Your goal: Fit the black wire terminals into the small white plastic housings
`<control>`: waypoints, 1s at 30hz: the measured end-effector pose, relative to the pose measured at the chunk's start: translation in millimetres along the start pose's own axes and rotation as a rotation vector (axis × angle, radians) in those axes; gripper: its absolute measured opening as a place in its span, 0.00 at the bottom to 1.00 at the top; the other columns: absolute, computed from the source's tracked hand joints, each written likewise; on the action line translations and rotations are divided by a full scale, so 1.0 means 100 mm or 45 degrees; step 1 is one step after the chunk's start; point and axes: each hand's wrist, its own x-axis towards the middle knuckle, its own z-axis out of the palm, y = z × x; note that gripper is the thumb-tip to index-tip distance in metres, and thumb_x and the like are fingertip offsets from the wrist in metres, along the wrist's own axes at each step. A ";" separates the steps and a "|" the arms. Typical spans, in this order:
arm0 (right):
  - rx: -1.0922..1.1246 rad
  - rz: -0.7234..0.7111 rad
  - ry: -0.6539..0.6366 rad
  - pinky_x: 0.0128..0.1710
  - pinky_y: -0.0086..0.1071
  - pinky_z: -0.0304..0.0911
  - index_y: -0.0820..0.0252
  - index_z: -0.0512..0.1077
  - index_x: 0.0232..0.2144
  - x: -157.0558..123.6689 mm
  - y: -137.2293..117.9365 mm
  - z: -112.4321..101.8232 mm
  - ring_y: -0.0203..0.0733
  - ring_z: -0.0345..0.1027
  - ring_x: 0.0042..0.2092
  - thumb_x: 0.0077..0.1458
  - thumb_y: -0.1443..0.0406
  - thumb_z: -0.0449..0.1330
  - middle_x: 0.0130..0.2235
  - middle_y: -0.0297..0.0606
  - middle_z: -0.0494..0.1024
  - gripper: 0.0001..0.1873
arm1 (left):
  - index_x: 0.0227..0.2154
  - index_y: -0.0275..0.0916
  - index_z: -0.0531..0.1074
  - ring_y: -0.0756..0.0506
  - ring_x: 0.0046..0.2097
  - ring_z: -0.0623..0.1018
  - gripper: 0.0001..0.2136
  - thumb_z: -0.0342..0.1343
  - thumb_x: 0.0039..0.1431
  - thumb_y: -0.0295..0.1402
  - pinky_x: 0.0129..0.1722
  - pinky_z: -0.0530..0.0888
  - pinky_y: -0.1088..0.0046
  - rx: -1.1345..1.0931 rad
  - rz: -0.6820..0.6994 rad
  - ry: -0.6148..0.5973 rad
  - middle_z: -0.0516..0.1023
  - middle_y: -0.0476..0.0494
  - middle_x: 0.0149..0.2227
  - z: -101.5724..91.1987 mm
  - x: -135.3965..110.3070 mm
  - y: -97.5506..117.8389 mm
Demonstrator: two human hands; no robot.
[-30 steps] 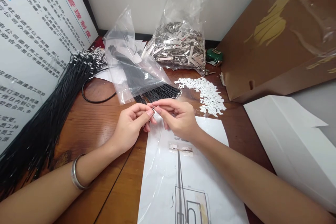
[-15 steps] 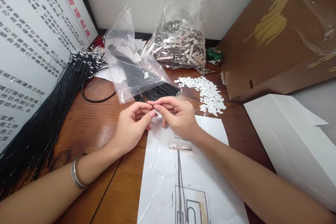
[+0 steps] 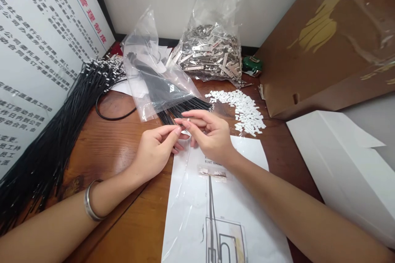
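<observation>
In the head view, taking the meeting fingertips as the clock's centre, the left hand (image 3: 156, 144) sits toward eight o'clock with thumb and index finger pressed together, apparently on a small dark item (image 3: 180, 125). The right hand (image 3: 212, 135), toward four, bends its thumb in toward that item with its index finger lifted a little; whether it grips anything, I cannot tell.

So tiny an item could slip if the left pinch loosens or the right fingers knock it. It would probably drop toward the printed sheet (image 3: 188, 209) at six o'clock. A sideways sweep of the right hand could scatter the loose white pieces (image 3: 249, 113) between two and three, since nothing visible walls them in. At twelve, the black cords (image 3: 193, 106) lie close enough for the knuckles to snag or drag them.

The fingers cover most of the item, so its shape and ends are hidden. Glare blurs the clear bag (image 3: 138, 98) at eleven, over part of the cords. The big cord bundle (image 3: 58, 131) at nine and the sheet's bottom edge are cut off by the frame.
</observation>
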 end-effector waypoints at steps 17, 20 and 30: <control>-0.197 -0.149 0.037 0.19 0.29 0.66 0.57 0.80 0.35 0.03 0.06 -0.03 0.35 0.72 0.27 0.57 0.64 0.62 0.35 0.38 0.82 0.06 | 0.36 0.36 0.69 0.49 0.24 0.78 0.14 0.61 0.55 0.41 0.27 0.76 0.73 -0.269 -0.076 0.013 0.82 0.44 0.28 0.01 0.02 0.03; -0.277 -0.293 0.012 0.24 0.30 0.68 0.54 0.80 0.36 0.04 0.06 -0.05 0.38 0.73 0.32 0.57 0.66 0.61 0.36 0.38 0.81 0.08 | 0.33 0.35 0.71 0.50 0.24 0.77 0.13 0.62 0.53 0.41 0.25 0.75 0.75 -0.238 -0.037 0.059 0.82 0.43 0.32 0.01 0.02 0.04; -0.244 -0.172 0.094 0.22 0.30 0.63 0.57 0.79 0.31 0.03 0.03 -0.03 0.33 0.66 0.25 0.52 0.65 0.66 0.30 0.35 0.80 0.02 | 0.33 0.35 0.74 0.51 0.26 0.77 0.12 0.58 0.58 0.41 0.26 0.75 0.76 -0.124 -0.012 -0.003 0.82 0.42 0.34 0.01 0.01 0.03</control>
